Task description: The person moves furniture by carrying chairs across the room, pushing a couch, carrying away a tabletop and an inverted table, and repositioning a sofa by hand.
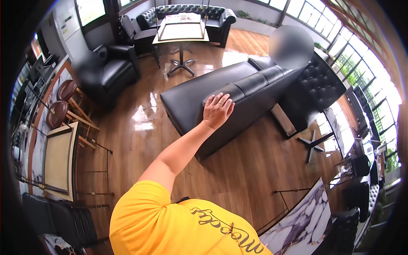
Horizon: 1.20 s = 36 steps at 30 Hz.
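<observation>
My left hand (218,111), with a ring on one finger, rests palm down on the near end of the backrest of a long black leather sofa (187,95). Its fingers are slightly bent and a little apart, lying over the padded top. My bare arm reaches up to it from a yellow sleeve. The sofa stands at an angle on the wooden floor, its seat on the far left side of the backrest. My right hand is out of view.
A black tufted seat (321,80) adjoins the sofa's far end, partly behind a blurred patch. A white-topped table (180,38), black armchair (119,70), brown stools (57,114), framed panel (58,159) and marble-patterned tabletop (301,219) stand around. Wooden floor (144,106) shows between them.
</observation>
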Available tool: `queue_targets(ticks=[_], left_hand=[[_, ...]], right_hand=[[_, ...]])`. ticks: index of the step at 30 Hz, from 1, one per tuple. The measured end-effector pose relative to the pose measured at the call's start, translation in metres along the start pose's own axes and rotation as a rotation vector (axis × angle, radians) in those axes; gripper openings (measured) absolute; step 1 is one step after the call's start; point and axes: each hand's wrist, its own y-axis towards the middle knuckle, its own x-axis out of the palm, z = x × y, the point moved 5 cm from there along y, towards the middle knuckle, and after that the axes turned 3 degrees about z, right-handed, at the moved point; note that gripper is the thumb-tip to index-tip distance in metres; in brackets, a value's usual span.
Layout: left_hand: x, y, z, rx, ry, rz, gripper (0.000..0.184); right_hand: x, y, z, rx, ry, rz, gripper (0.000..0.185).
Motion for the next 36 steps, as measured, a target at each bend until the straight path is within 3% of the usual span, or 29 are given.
queue_targets(ticks=[7,22,25,33,36], left_hand=[[-0.006,0.005,-0.027,0.079,0.01,0.042,0.009],[-0.009,0.026,-0.226,0.018,0.223,0.151,0.009],[-0.018,0.032,-0.253,-0.011,0.22,0.083,0.011],[0.043,0.052,-0.305,-0.092,0.286,0.041,0.02],[0.052,0.054,-0.337,-0.122,0.286,0.006,0.023]], right_hand=[[0.049,-0.013,0.007,0.031,-0.041,-0.024,0.055],[0.079,-0.034,0.059,0.042,-0.037,-0.079,0.051],[0.072,-0.04,0.075,0.039,-0.01,-0.093,0.05],[0.081,-0.02,0.1,0.046,0.128,-0.065,0.048],[0.092,-0.063,0.119,0.067,0.042,-0.246,0.05]])
